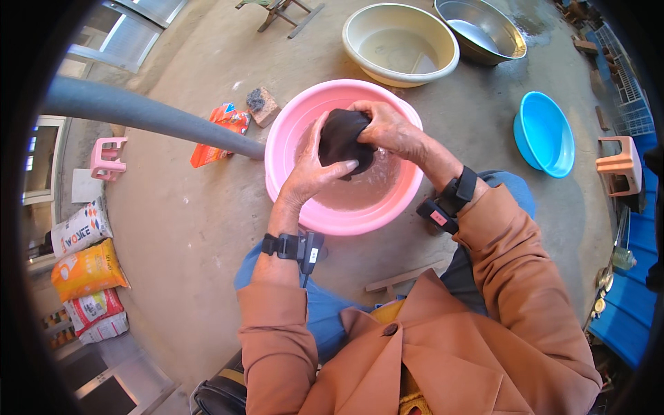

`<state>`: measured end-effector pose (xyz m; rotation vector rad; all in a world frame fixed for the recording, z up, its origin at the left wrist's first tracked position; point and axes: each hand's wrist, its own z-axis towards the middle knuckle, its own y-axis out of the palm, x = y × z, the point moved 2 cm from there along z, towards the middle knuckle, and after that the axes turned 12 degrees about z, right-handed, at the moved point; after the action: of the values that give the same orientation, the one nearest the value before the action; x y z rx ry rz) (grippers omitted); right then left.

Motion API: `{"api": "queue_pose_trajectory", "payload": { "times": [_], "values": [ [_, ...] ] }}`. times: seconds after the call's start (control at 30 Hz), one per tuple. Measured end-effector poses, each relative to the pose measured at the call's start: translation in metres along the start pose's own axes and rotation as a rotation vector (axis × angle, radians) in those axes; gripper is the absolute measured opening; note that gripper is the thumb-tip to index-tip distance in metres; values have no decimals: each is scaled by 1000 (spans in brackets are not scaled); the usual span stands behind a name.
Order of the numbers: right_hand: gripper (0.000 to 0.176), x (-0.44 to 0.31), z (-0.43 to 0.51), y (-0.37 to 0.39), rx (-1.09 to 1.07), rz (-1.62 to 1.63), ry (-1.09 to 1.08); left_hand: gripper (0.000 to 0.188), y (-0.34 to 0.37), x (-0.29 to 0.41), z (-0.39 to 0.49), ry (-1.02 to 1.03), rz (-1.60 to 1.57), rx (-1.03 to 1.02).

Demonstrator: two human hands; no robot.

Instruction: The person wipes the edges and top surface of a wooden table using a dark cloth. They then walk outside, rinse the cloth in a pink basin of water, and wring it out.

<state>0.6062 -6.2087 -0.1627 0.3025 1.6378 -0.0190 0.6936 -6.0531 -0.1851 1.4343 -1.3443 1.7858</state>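
Observation:
Both of my hands hold a bunched dark cloth (343, 139) above a pink plastic basin (358, 224). My left hand (316, 174) grips it from the left and below, its thumb lying across the near side. At the upper right edge, the fingers and thumb of my right hand (390, 128) pinch the fabric. Cloudy, brownish water (353, 194) fills the lower part of the basin beneath the cloth. The cloth's underside is partly hidden, so I cannot tell whether it touches the water.
Beyond the basin stand a cream basin (348, 39) and a metal basin (511, 44); a blue basin (544, 135) is at right. A grey pole (155, 116) ends beside the pink basin's left rim, near an orange packet (225, 124) and a brick (265, 110). Sacks (88, 270) lie far left.

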Motion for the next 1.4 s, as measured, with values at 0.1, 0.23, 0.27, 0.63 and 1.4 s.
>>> {"api": "queue_pose_trajectory", "payload": {
  "times": [0.1,0.23,0.27,0.63,1.4],
  "values": [
    [42,2,-1,3,100,-27,-32,83,9,3,4,22,-36,98],
    [49,5,-1,6,60,308,-53,60,15,2,6,-10,-84,233],
    [50,5,0,10,59,339,-38,54,14,0,6,-46,-110,256],
    [89,3,-4,28,96,-38,-163,38,17,-16,11,-115,-718,408],
    [36,33,-15,19,-90,681,330,53,7,-15,11,-198,-891,308]
  ]
}}
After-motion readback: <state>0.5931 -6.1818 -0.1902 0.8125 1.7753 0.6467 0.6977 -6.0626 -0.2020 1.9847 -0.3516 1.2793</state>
